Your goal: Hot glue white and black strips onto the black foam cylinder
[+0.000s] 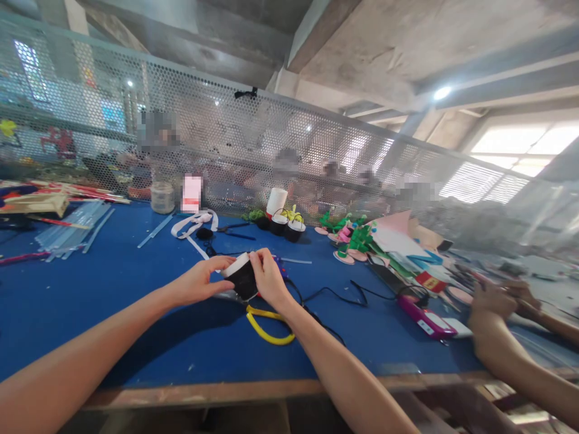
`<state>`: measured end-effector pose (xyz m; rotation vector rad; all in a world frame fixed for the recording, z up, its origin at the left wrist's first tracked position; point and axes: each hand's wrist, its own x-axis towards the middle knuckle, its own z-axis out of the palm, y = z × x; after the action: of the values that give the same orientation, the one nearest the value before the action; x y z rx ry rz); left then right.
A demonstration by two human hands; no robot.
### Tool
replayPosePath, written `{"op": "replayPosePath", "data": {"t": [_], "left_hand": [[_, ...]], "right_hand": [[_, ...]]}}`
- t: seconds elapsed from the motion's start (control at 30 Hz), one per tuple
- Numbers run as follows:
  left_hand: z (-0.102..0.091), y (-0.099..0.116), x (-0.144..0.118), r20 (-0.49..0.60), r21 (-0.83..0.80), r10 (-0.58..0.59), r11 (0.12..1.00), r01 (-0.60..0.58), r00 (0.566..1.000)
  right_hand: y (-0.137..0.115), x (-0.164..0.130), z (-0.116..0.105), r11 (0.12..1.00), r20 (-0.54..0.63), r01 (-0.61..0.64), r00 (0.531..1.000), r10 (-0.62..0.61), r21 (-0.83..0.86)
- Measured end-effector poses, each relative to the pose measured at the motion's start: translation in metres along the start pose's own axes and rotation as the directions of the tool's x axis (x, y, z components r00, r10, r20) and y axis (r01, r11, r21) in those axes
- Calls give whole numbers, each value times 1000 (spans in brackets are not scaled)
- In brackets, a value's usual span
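Observation:
In front of me, above the blue table, both hands are closed around a small black cup with a white band (244, 282), which is tilted. My left hand (204, 278) grips its left side with thumb and fingers. My right hand (270, 278) pinches the upper right edge. Just below lies a bent yellow fuzzy strip (270, 339) on the table. A blue-and-red object, mostly hidden behind my right hand, has a black cord (332, 293) near it. Farther back stand two small black-and-white buckets with thin handles (296, 227), beside a white cylinder (277, 201).
Translucent sticks (75, 226) lie at left. White ribbon (187, 229), a clear jar (162, 198) and a pink-screened phone (192, 193) sit near the mesh partition (217, 126). Green cactus-like figures (359, 238), papers and a purple device (425, 317) are at right, near another person's hands (493, 301).

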<state>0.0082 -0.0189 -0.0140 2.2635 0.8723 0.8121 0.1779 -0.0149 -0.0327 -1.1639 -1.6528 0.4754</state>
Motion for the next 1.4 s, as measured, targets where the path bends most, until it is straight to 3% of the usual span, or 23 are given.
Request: {"op": "replayPosePath", "data": {"t": [0.17, 0.33, 0.5, 0.97, 1.13, 1.23, 1.4], "left_hand": [[7, 7, -2, -75, -5, -149, 989, 149, 986], [17, 9, -3, -60, -261, -160, 955, 140, 985], [20, 8, -1, -62, -370, -199, 915, 162, 978], [14, 4, -1, 19, -306, -211, 929, 206, 977], [9, 10, 0, 48, -224, -206, 952, 211, 977], [8, 11, -1, 69, -212, -196, 955, 206, 978], [6, 1, 0, 23, -164, -213, 963, 214, 977]], "right_hand": [[-4, -7, 6, 986, -40, 142, 989, -145, -82], [-8, -13, 12, 949, -45, 273, 958, -283, -158], [-5, -13, 14, 931, -52, 300, 947, -317, -205], [-8, -12, 9, 917, 18, 298, 952, -305, -266], [1, 2, -2, 966, -30, 179, 982, -187, -186], [13, 13, -18, 967, -44, 45, 997, -58, -252], [33, 28, -47, 799, -86, -198, 980, 182, -568]]}}
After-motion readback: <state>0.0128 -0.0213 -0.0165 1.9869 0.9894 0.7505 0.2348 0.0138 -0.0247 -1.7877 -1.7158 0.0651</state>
